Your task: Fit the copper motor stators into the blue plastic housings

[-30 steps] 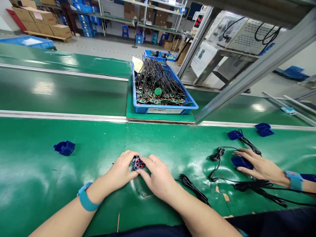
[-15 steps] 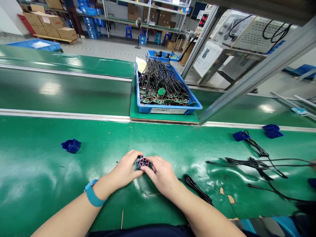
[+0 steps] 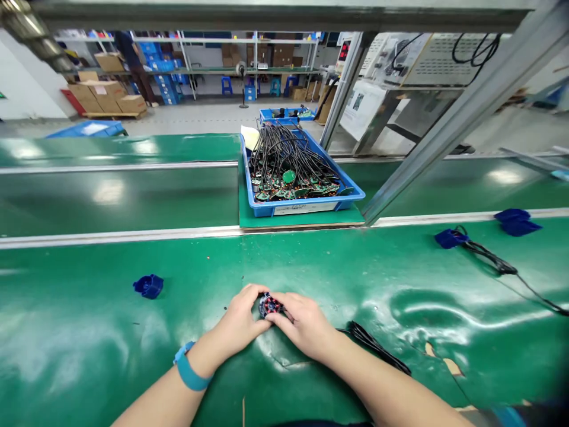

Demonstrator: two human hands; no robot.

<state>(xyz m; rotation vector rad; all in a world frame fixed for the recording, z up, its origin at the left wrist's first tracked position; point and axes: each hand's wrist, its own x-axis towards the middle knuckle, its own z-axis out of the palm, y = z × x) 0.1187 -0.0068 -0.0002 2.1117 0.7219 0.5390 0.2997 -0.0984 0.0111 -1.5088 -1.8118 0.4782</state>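
A small round motor stator, dark with red windings, is pinched between both hands above the green worktop. My left hand, with a blue-green band on its wrist, grips the left side with thumb and fingers. My right hand holds the right side, its thumb at the lower edge and fingers at the upper edge. A coiled black cable lies by my right forearm; a strand of it runs toward my right hand, where its end is hidden. A dark blue plastic housing sits on the worktop to the left.
Beyond the hands, a blue tray holds many green circuit boards with black cables. At right lie a blue housing with a black cable and more blue housings. A slanted metal post rises right of the tray.
The view has shifted, so the scene sits lower. The loose black cables at right, near another person's hand, have gone from the worktop. Both hands keep hold of the stator.
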